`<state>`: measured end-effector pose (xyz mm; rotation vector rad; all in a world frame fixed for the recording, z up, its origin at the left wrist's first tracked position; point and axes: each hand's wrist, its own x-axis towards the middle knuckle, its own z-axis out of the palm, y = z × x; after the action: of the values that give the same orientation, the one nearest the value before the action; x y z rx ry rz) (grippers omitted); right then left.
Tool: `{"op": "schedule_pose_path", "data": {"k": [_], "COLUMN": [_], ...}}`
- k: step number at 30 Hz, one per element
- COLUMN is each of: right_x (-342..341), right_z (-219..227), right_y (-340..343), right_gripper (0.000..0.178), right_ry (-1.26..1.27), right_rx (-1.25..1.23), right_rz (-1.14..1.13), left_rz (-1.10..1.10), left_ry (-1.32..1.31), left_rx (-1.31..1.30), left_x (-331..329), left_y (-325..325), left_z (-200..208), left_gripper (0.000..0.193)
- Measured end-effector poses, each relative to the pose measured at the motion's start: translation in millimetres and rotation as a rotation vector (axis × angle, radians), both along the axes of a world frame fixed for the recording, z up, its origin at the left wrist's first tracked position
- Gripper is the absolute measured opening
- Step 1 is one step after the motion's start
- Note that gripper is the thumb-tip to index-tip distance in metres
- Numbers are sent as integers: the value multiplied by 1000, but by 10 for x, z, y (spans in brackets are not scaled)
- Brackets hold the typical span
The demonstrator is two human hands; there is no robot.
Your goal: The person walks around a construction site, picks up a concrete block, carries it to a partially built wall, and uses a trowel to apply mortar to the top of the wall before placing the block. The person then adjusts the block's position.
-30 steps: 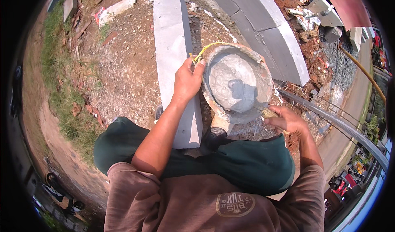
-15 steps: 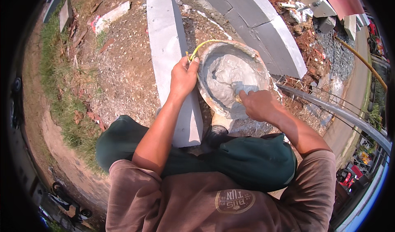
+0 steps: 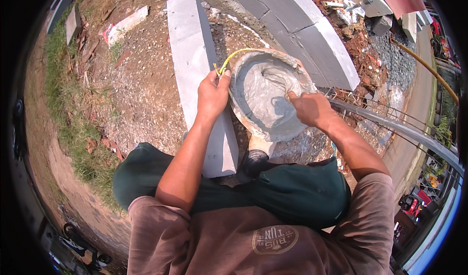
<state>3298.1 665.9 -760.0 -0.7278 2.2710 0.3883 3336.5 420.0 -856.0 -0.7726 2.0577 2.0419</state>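
Observation:
A round bucket with a mortar-crusted rim stands in front of me, holding wet grey mortar. Its yellow rope handle loops over the left rim. My left hand pinches that rope beside the bucket, thumb against fingers. At the right side of the mortar, my right hand is closed around the handle of what looks like a trowel. The trowel's blade is sunk in the mortar and hidden, and most of the handle is covered by my fingers. A long pale concrete block lies under and beyond my left forearm.
A curved row of grey blocks runs beyond the bucket. Long steel bars stretch off to the right, near rubble and gravel. Grass edges the stony ground on the left. My dark shoe sits just below the bucket.
My right hand has shifted slightly right and up with the trowel, reshaping the mortar's surface; a hollow now shows near its far side. My left hand keeps hold of the rope.

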Motion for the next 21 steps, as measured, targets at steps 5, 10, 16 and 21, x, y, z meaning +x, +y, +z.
{"op": "schedule_pose_path", "data": {"k": [5,10,16,21], "right_x": [277,-254,-415,110], "right_z": [407,1523,965,185], "right_y": [-105,-163,-337,-364], "right_gripper": [40,57,34,31], "right_ry": [-288,-318,143,-69], "right_rx": [-10,36,96,-63], "right_rz": [51,121,184,120], "left_rz": [-21,-14,-34,-20], "left_ry": [-21,-16,-23,9], "left_rx": [3,-32,-57,-4], "left_x": [11,34,19,-7], "left_y": [-46,-92,-82,-41], "left_z": [-19,-96,-46,-41], "left_gripper": [29,28,28,27]}}
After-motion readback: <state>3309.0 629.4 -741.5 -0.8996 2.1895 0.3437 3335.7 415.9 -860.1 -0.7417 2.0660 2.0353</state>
